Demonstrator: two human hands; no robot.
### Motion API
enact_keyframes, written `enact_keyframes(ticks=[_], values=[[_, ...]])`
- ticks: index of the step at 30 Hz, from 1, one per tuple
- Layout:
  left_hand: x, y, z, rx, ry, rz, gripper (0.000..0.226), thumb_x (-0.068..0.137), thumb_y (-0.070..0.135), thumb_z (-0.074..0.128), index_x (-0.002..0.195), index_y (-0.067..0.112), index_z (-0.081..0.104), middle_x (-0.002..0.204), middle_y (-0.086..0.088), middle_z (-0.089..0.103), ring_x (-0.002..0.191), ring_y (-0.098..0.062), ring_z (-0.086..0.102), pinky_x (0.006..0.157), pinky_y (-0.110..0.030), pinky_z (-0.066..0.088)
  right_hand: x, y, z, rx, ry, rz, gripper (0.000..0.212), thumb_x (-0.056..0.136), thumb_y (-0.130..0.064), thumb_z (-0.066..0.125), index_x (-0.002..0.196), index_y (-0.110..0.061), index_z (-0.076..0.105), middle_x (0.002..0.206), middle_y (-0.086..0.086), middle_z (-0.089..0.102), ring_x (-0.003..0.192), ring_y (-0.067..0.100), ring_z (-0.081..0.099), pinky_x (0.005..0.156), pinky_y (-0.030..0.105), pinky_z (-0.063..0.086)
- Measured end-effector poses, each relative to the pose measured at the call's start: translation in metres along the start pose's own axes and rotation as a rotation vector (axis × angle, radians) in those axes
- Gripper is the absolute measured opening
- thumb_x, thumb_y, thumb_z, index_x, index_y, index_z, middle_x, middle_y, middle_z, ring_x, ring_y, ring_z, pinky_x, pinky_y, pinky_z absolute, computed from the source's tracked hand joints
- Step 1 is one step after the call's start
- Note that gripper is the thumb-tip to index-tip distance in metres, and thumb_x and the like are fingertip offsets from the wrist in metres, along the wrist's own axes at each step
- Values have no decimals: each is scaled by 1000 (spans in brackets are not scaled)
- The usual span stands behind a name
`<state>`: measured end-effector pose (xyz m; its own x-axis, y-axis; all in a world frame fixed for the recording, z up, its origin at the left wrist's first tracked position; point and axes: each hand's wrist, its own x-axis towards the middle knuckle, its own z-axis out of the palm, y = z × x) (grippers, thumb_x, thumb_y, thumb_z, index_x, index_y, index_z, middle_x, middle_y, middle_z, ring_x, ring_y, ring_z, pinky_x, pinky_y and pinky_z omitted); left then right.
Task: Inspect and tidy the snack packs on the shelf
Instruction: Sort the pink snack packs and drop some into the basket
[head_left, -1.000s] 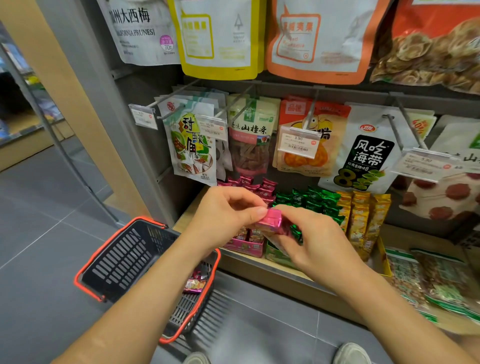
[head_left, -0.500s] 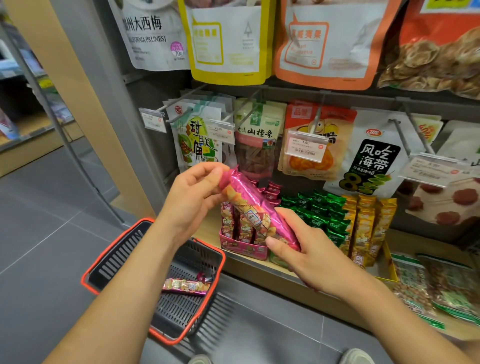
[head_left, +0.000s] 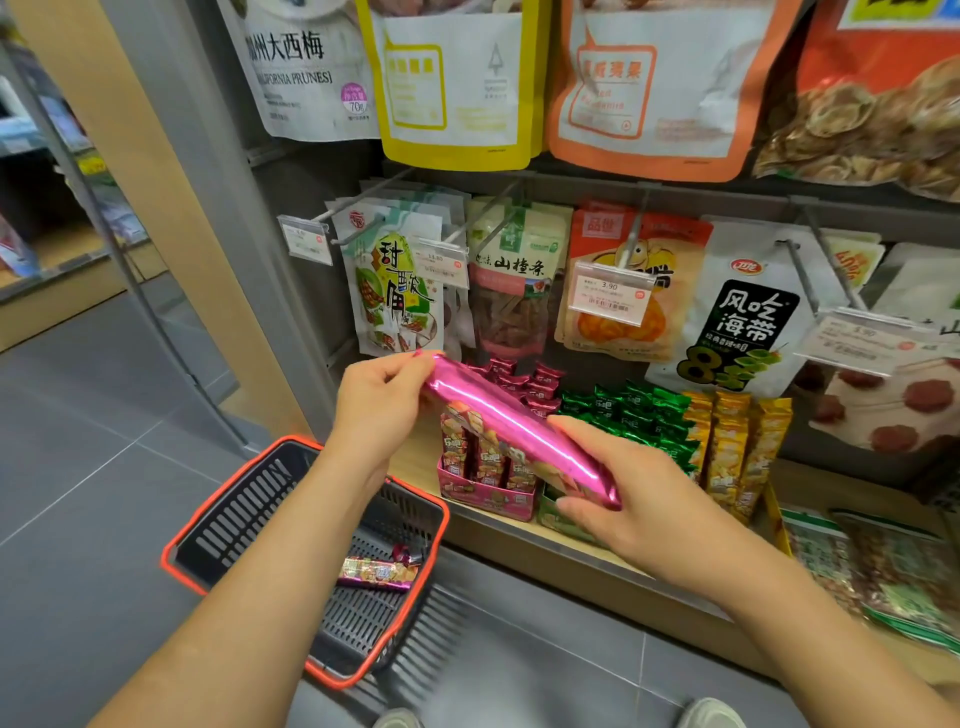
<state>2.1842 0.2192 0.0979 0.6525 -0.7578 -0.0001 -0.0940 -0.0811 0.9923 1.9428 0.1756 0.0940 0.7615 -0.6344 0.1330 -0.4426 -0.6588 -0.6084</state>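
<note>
Pack (head_left: 514, 421), pink and shiny, sits slantwise before the shelf (head_left: 413, 457) over its pink box (head_left: 483, 493), left hand (head_left: 379, 410) pinching the top end, right hand (head_left: 634, 499) curled round the bottom; best turned slowly to check seams, then slotted upright.

Bright, even shop light from above, soft on my arms, only faint shadows. A white glare streak runs down the pink pack (head_left: 524, 439). The basket (head_left: 223, 525) is smeared with blur at its near corner. Bags (head_left: 893, 577) at the far right go soft, and the post (head_left: 171, 218) leans with the wide lens.
</note>
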Motion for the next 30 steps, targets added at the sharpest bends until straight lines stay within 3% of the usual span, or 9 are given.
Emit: enact_keyframes(ticks=[2,5,7,9,13,17,20,24,30], values=[[4,-3,-4,51,27,-17,22,95,27,59,92,19,79,96,1,75,100,-21,66,96,-41,51,-2,0,-5,102,122,24,56,87,-33,70,137,-40,47,104,-26,62,90,-6,59,73,11,48],[1,-7,-2,311,16,170,23,96,32,57,108,25,74,100,15,68,98,-5,61,94,-29,46,-3,-2,-7,201,263,71,41,85,-32,71,124,-36,60,95,-25,66,85,-6,62,69,10,47],[-4,-6,1,390,-27,299,24,93,33,61,115,31,71,109,22,65,106,5,57,100,-22,42,-2,-2,-8,281,303,110,33,85,-30,71,117,-34,62,91,-18,69,83,0,66,74,17,51],[-7,-4,1,435,-117,397,25,89,38,64,113,32,72,118,19,64,115,5,54,104,-17,38,0,0,-12,460,328,158,26,86,-21,70,110,-30,65,87,-9,73,79,9,71,74,29,57],[-14,1,1,548,-222,590,42,81,52,59,114,29,71,118,20,62,123,-1,51,116,-33,29,0,5,-22,752,350,218,21,84,-19,70,105,-22,67,86,-2,75,77,20,73,66,25,59],[-22,4,7,568,-253,691,29,88,36,62,112,24,73,112,16,67,112,2,59,119,-42,22,0,6,-24,857,347,268,24,82,-21,69,105,-15,68,85,8,75,77,23,73,63,23,58],[-30,5,15,581,-321,715,28,93,24,63,121,25,68,118,13,68,113,0,60,112,-35,37,3,6,-21,905,343,287,21,83,-18,69,103,-13,68,86,11,74,75,25,73,61,24,58],[-41,6,28,535,-408,666,31,90,31,67,119,23,70,114,11,71,104,3,63,91,-28,53,4,3,-16,918,303,302,31,78,-24,73,105,-11,67,90,12,74,75,24,73,61,25,59],[-40,-1,35,387,-227,426,20,79,18,79,98,23,78,83,19,71,83,1,67,81,-34,57,7,0,-12,982,309,278,56,59,-38,81,108,-19,61,92,4,76,81,22,74,64,25,59]])
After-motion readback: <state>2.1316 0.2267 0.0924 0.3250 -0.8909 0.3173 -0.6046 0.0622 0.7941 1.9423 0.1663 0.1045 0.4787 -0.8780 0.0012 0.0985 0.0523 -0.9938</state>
